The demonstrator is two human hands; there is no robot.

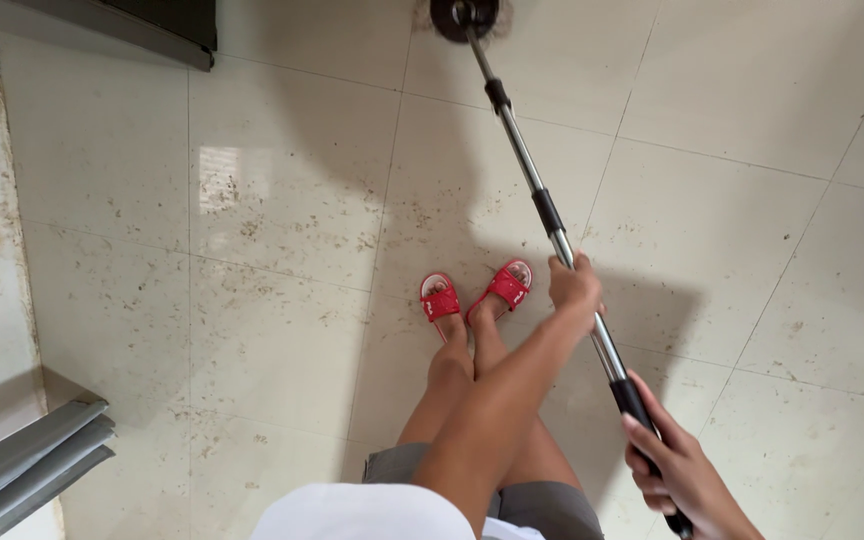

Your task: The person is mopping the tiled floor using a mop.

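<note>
The right hand [677,470] sits nearest, low at the frame's edge, its fingers [652,440] clenched around the black grip at the upper end of the mop [552,225]. Further down the pole, the left hand [574,285] reaches across the body and is wrapped tight around the bare metal. Both hands therefore grasp the same shaft, one high, one in the middle.

Below them stand two feet in red sandals [472,295] on the tiled floor [282,330], just beside the pole.

The step in hand looks like mopping: a stroke out ahead of the feet. The next move seems to call for a steady push or pull along the pole with both hands, keeping the head flat on the tiles and steering it over the speckled dirt to the left.

The mop is a long telescopic pole of shiny metal with black collars, running slantwise away from the person. Its round dark head [464,18] rests on the floor at the far edge of view, partly cut off.
</note>
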